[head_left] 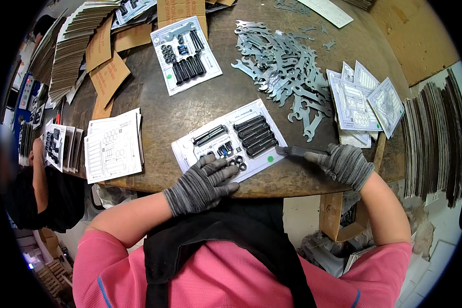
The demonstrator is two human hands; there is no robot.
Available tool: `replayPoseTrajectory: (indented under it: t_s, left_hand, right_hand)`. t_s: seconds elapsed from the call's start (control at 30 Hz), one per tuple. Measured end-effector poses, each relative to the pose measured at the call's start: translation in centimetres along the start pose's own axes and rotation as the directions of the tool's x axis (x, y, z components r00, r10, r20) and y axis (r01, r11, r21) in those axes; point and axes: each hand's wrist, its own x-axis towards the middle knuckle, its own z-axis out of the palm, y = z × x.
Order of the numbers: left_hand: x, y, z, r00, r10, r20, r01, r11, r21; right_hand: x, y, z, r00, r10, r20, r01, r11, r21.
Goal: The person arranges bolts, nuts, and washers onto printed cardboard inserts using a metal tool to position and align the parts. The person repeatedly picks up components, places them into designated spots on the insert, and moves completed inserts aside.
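Overlapping hardware card (233,142), left hand (204,185), wrench pile (287,66) beyond, stacked sheets (113,148)

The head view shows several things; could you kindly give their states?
Nearer white rectangular card: bears bolts, partly covered
Farther white rectangular card: bears bolts, uncovered
Left grey gloved hand: fingers over nearer card
Dark elongated tool: held
Right grey gloved hand: gripping tool
Silver metal wrenches: loosely heaped
Brown cardboard box: open
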Motion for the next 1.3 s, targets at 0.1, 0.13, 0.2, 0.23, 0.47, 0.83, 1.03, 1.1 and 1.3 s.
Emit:
replayPoseTrajectory:
  t_s: [0.1, 0.13, 0.2, 0.23, 0.47, 0.83, 1.03, 1.1, 1.3]
  left_hand:
    - [-0.9, -1.9, -0.1, 0.994, 0.056, -0.095, -0.052, 0.998, 0.039]
    - [-1.4, -2.5, -0.5, 0.998, 0.038, -0.042, -0.035, 0.997, 0.062]
    - [-2.4, -4.2, -1.3, 0.999, 0.047, -0.025, -0.045, 0.996, 0.082]
    - [-2.0, -4.3, -2.6, 1.000, 0.019, 0.008, -0.020, 0.997, 0.079]
    - [4.1, -4.8, -3.7, 0.995, -0.094, -0.039, 0.094, 0.995, -0.018]
    - [9.2, -4.8, 0.8, 0.969, -0.214, 0.128, 0.206, 0.976, 0.069]
    - [9.0, -4.8, 1.0, 0.972, -0.211, 0.104, 0.202, 0.976, 0.087]
    - [9.1, -4.7, 0.9, 0.972, -0.210, 0.105, 0.201, 0.976, 0.087]
    - [9.2, -4.8, 0.6, 0.973, -0.191, 0.127, 0.180, 0.979, 0.092]
  right_hand:
    - [-0.5, -1.2, -1.0, 0.999, 0.016, 0.034, -0.016, 1.000, 0.006]
    - [-0.8, -1.4, -0.9, 1.000, 0.005, 0.025, -0.006, 0.999, 0.038]
    - [-2.0, -1.9, -0.7, 1.000, -0.009, 0.008, 0.008, 0.995, 0.102]
    - [-2.4, -2.5, -0.4, 0.996, 0.086, 0.034, -0.091, 0.862, 0.499]
    - [-1.4, -11.4, 3.6, 0.939, 0.208, 0.274, -0.020, -0.762, 0.647]
    - [-0.4, -17.6, 4.1, 0.854, 0.346, 0.388, 0.051, -0.799, 0.599]
    - [-0.4, -19.7, 4.9, 0.837, 0.430, 0.339, 0.053, -0.680, 0.731]
    - [-0.3, -20.0, 4.8, 0.837, 0.436, 0.330, 0.069, -0.683, 0.727]
    - [-0.6, -20.7, 4.7, 0.838, 0.439, 0.326, 0.084, -0.692, 0.717]
